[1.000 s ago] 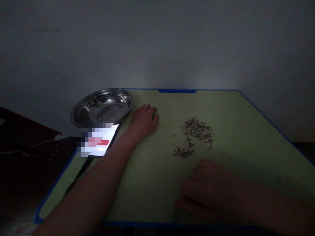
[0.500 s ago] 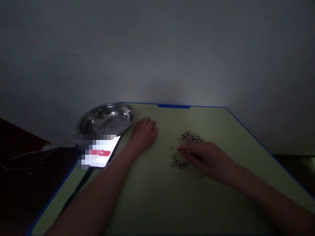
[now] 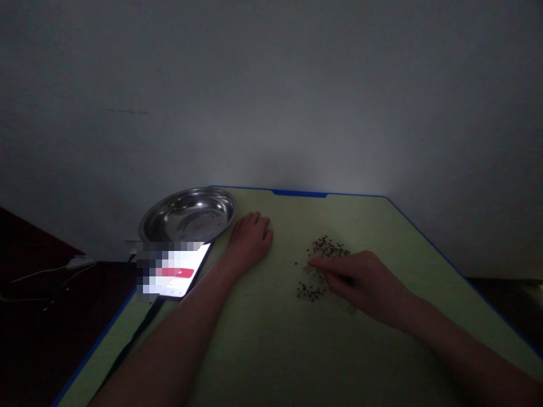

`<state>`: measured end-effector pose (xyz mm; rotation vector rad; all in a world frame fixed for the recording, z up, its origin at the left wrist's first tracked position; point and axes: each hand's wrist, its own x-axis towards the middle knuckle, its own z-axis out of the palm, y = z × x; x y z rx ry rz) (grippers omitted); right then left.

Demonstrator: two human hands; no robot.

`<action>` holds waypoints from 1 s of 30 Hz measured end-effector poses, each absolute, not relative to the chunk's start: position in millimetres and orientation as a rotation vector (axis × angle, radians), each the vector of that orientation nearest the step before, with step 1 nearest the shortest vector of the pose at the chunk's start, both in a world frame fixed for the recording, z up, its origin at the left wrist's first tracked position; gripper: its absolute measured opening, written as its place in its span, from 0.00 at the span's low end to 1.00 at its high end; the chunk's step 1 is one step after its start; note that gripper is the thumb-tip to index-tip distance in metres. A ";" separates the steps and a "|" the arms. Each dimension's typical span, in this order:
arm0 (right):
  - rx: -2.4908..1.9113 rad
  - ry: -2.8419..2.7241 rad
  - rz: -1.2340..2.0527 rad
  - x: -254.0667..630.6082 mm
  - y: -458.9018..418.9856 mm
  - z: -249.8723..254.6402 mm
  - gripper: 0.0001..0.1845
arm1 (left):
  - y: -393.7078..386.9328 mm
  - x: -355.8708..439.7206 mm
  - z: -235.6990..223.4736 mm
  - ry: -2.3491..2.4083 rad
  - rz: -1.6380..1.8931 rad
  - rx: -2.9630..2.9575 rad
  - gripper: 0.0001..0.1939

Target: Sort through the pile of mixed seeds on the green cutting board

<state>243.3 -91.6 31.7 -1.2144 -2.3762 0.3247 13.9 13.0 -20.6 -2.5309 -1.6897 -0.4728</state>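
My left hand (image 3: 251, 240) rests palm down on the light green tabletop, beside the shiny metal basin (image 3: 229, 221), with its fingers stretched out and nothing held. My right hand (image 3: 360, 280) is low over small dark seed-like grains. Its index finger points left and the thumb lies close beneath, while the other fingers are curled in. Whatever may be between the fingertips is too small and dim to name. One scattered pile of dark grains (image 3: 326, 246) spreads behind the index finger. A smaller group of grains (image 3: 310, 291) lies nearer to me, and a single grain (image 3: 296, 263) sits apart on the left.
A lit phone (image 3: 178, 280), partly pixelated, lies left of my left forearm, with a dark strap or cable (image 3: 136, 336) running towards me. The green table (image 3: 271, 350) has a blue edge and stands against a grey wall (image 3: 297, 102). White cables (image 3: 78, 262) show at left.
The whole scene sits slightly lower in the picture. My right index finger has shifted slightly among the grains, and my left hand stays in place on the table.
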 end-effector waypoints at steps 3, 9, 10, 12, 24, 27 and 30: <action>-1.165 -2.419 0.378 231.5 -97.5 20.4 0.20 | 13.1 14.0 -20.0 -1.689 -0.467 -2.537 0.19; -1.143 -2.541 0.423 211.8 -102.3 6.1 0.16 | 15.2 13.7 -21.5 -1.704 -0.452 -2.525 0.19; -1.163 -2.554 0.409 211.6 -100.6 5.9 0.16 | 15.6 13.6 -21.9 -1.701 -0.455 -2.525 0.19; -1.209 -2.548 0.375 214.3 -95.4 6.8 0.15 | 16.0 13.4 -22.2 -1.696 -0.460 -2.522 0.19; -1.419 -2.355 0.284 253.9 -64.1 22.4 0.14 | 14.0 14.0 -19.8 -1.716 -0.442 -2.521 0.20; -1.434 -2.303 0.298 240.7 -61.6 26.2 0.14 | 13.9 14.4 -19.6 -1.713 -0.428 -2.518 0.20; -1.444 -2.340 0.234 217.2 -56.8 24.6 0.14 | 14.1 14.1 -19.9 -1.686 -0.448 -2.516 0.20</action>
